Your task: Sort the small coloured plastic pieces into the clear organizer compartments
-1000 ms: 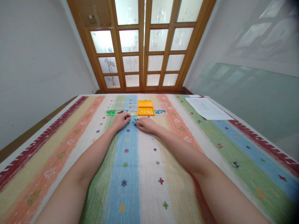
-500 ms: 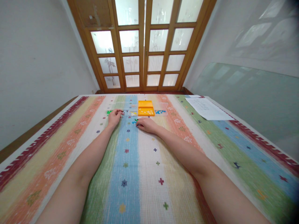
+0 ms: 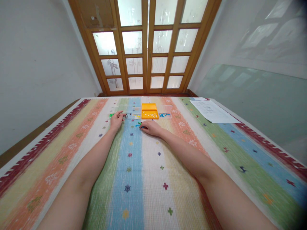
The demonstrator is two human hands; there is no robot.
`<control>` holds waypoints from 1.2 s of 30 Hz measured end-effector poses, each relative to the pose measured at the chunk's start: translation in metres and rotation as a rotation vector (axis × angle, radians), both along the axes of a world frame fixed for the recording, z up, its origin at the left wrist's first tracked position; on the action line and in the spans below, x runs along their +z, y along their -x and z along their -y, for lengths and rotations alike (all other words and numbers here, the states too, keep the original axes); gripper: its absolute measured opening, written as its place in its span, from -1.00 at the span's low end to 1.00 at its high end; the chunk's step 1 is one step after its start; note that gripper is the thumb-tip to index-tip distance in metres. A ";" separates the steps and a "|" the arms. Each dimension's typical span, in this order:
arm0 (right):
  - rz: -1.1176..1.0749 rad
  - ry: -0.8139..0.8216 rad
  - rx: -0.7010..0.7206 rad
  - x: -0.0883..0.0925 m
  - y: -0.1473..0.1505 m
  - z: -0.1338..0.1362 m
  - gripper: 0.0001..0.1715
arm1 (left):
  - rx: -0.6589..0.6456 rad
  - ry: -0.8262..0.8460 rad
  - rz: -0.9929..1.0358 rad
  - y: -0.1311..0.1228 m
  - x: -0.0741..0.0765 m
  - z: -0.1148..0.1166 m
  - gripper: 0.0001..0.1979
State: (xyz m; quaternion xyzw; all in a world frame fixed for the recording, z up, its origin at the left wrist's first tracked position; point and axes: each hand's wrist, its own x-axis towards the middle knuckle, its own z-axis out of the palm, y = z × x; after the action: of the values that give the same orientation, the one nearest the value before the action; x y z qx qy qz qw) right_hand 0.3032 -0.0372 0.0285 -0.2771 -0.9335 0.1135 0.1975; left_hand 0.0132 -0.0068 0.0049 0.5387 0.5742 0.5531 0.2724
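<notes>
Left hand: is reaching over the near side of the row of clear boxes, fingers bending above the dark brown pieces; the gap looks narrow, but cannot tell whether a piece is being pinched.
Right hand: is resting low with thumb and fingers drawn in at the blue and green cluster; cannot tell whether it is gripping or only steadying.
Cluster: is lying on the striped cloth at the right fingertips, on the near side of the boxes.
Change: the left hand is now working further left than a second ago, when it was hanging near the cluster; the right hand is keeping its place. Judgement: the left is probably selecting a brown piece while the right is minding the cluster.
Box row: green pieces are partly hiding behind the left hand; yellow pieces are sitting between the brown ones and the orange box; white pieces are lying inside it; blue pieces are lying just to its right.
Edges: the desk's far edge is running just beyond the boxes; the paper sheet is lying well apart, right.
Open room: bare cloth is stretching between the forearms; the gap between the hands is leaving a short path to the cluster.
</notes>
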 end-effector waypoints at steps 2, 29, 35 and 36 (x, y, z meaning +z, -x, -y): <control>-0.051 0.018 -0.074 -0.001 -0.004 -0.006 -0.77 | -0.005 0.002 -0.021 0.000 -0.002 -0.001 -0.62; -0.440 -0.020 -0.837 -0.013 -0.077 -0.063 -0.62 | -0.319 -0.137 -0.688 -0.030 0.011 0.024 -0.73; -0.389 -0.002 -0.744 -0.015 -0.067 -0.058 -0.64 | -0.559 -0.203 -0.887 -0.048 0.020 0.038 -0.74; -0.380 -0.005 -0.727 -0.016 -0.065 -0.058 -0.64 | -0.575 -0.210 -0.898 -0.050 0.020 0.039 -0.74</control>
State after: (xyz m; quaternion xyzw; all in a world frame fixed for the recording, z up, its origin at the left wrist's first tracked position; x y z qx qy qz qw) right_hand 0.3679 0.0203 0.0130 -0.5625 -0.7218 0.0833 0.3945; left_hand 0.0632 -0.0457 0.0252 0.8816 0.4054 0.2261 0.0853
